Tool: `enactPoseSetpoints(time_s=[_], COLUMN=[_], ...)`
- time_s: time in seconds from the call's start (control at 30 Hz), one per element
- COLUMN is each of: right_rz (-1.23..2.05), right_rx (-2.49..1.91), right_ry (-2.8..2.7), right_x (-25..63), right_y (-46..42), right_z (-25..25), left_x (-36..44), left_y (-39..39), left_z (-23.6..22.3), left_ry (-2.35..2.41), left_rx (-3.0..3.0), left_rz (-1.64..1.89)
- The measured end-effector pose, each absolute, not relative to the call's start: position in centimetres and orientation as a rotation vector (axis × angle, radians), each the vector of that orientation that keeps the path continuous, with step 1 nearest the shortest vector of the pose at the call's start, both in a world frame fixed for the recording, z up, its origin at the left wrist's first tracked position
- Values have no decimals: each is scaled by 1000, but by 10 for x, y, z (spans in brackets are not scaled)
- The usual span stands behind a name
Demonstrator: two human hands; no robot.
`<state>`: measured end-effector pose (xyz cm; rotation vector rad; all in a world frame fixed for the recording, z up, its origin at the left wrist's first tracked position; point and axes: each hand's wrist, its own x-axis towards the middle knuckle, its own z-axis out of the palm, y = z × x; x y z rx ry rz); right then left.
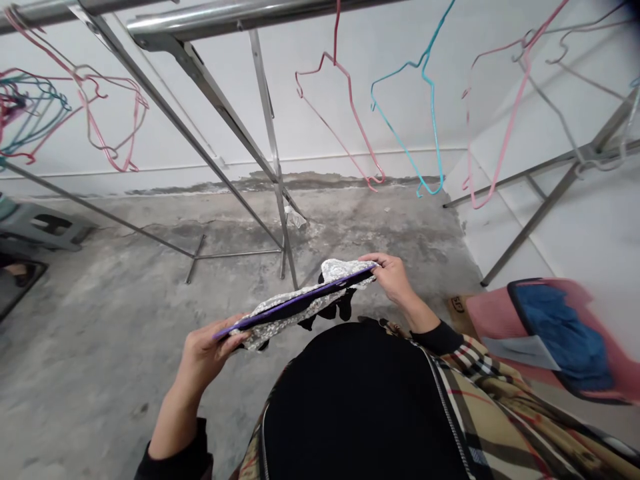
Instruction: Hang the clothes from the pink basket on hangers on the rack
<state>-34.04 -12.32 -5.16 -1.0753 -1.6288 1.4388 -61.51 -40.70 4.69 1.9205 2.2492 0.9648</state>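
Observation:
In front of my body I hold up a white speckled cloth (pixel 285 319) with black parts, stretched between both hands. A thin purple strip (pixel 300 296) runs along its top; whether it is a hanger or an edge, I cannot tell. My left hand (pixel 205 350) grips the lower left end, thumb and fingers pinched over strip and cloth. At the upper right end, my right hand (pixel 393 275) pinches the other end of strip and cloth. Black pieces (pixel 344 307) dangle beneath the cloth near its right half.
Pink and blue wire hangers, such as the blue one (pixel 434 127), hang from a metal rack (pixel 220 107) ahead. More hangers (pixel 117 120) cluster at left. A grey stool (pixel 45 223) stands far left. On the right is a pink container (pixel 493 312) with blue cloth (pixel 565 333).

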Motion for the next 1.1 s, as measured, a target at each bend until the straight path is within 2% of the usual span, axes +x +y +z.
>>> enactPoseSetpoints(time_s=[0.1, 0.3, 0.47, 0.8, 0.93, 1.1], right_rz=[1471, 968, 820, 779, 851, 934], right_rx=[-1042, -805, -703, -741, -780, -816], right_ry=[-1635, -1811, -1950, -2135, -2082, -2037], right_x=[-341, -341, -340, -333, -330, -330], right_y=[-125, -131, -133, -118, -108, -104], right_z=[-49, -49, -51, -64, -70, -69], left_x=[-622, -626, -627, -594, -581, -577], left_y=[-407, -406, -406, -398, -396, -395], left_z=[50, 40, 34, 40, 37, 37], left_ry=[2298, 2456, 2482, 2358, 2091, 2044], left_rx=[1845, 1504, 1339, 1563, 1683, 1651], left_rz=[943, 936, 1015, 986, 850, 775])
